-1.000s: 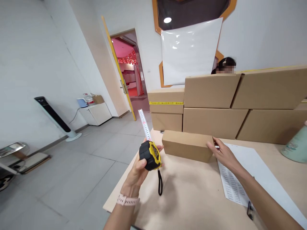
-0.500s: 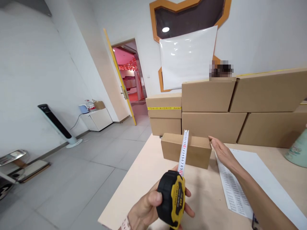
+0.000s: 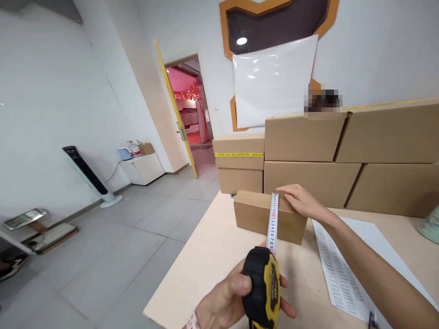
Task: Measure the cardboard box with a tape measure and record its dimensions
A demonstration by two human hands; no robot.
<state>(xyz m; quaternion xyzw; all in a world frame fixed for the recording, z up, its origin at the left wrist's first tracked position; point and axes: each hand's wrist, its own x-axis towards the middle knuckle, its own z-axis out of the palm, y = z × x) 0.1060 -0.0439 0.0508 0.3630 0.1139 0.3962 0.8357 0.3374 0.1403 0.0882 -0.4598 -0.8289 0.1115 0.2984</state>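
My left hand (image 3: 229, 292) is closed around a black and yellow tape measure (image 3: 262, 288), low in the view. Its white blade (image 3: 272, 224) is drawn out away from me and lies across a small brown cardboard box (image 3: 252, 210) on the table. My right hand (image 3: 302, 201) reaches over the right part of that box, fingers stretched out. Its fingertips are at the blade's far end; whether they touch it I cannot make out.
Larger cardboard boxes (image 3: 305, 178) are stacked along the table's back. Printed sheets (image 3: 338, 269) lie under my right forearm, and a pale green object (image 3: 430, 226) stands at the right. A person's head (image 3: 324, 98), blurred, shows behind the boxes. The table (image 3: 192, 274) ends at the left above a tiled floor.
My right hand has moved left, from the small box's right end to the blade's far end. The tape measure and my left hand sit slightly further right in view.
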